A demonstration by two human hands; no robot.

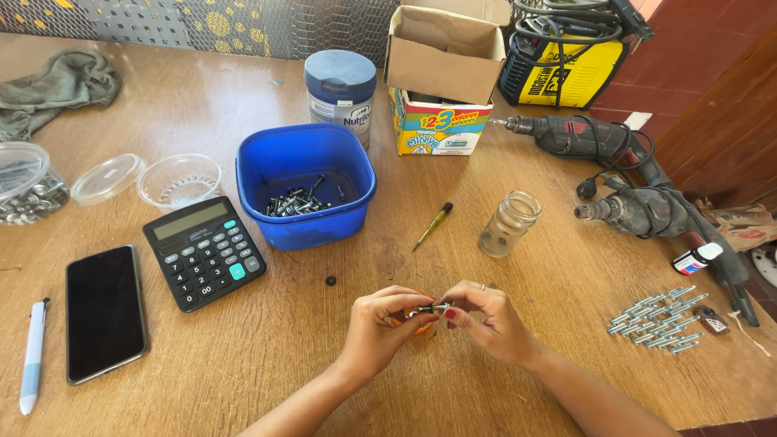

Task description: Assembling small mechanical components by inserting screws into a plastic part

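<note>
Two hands: meet low at the middle of the table (243, 364), fingertips touching over one small metal part.
Left hand (382, 322): pinched on a small screw (438, 308); an orange object (418, 324) shows under the fingers, its kind unclear.
Right hand (484, 316): pinched on the other end of the screw, a ring on one finger.
Step in hand: fitting or turning the screw between the fingertips, by the look of it; whether a nut is on it cannot be told.
Next move calls for: a steady hold by one hand while the other turns, judged from the grip.
Blue tub (306, 182): glossy plastic, square with rounded corners, dark screws in a heap inside.
Screw row (660, 317): bright metal, laid side by side at the right.
Jar (508, 224): clear glass, round, open.
Screwdriver (433, 226): slim, yellow shaft, black handle.
Drills (627, 174): two, dusty dark casings, cords tangled.
Table: worn wood, scratched grain.
</note>
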